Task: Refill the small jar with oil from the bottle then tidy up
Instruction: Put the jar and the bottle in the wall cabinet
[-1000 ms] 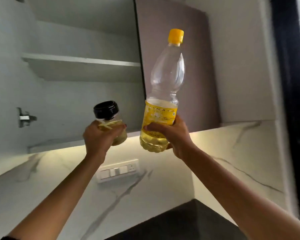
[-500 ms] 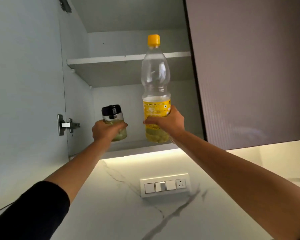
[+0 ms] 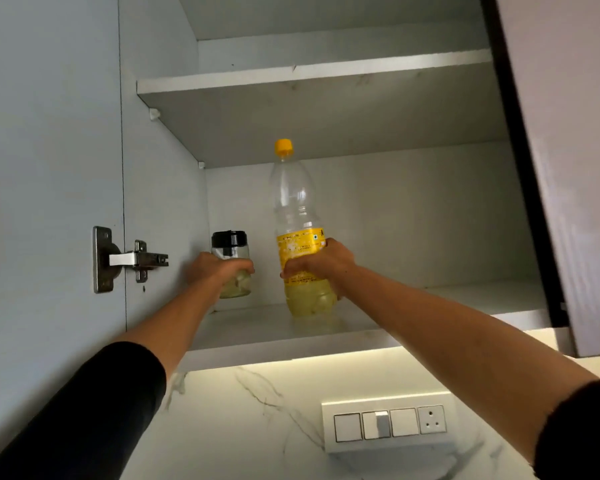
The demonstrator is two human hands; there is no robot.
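My right hand (image 3: 321,265) grips a tall clear oil bottle (image 3: 297,202) around its yellow label. The bottle has a yellow cap, stands upright and holds oil only in its lower part; its base is at the lower shelf (image 3: 465,299) of the open wall cabinet. My left hand (image 3: 215,270) holds a small glass jar (image 3: 230,252) with a black lid and yellowish oil inside. The jar is upright just left of the bottle, deep in the cabinet near its left wall; whether its base touches the shelf is hidden by my hand.
The cabinet door (image 3: 49,168) stands open at the left with a metal hinge (image 3: 125,259). An upper shelf (image 3: 309,76) spans above the bottle. A dark closed door (image 3: 575,168) borders the right. Below are a lit marble backsplash and a switch panel (image 3: 388,426).
Both hands have carried the jar and the bottle forward and into the cabinet, down to the lower shelf. The view has shifted closer to the cabinet.
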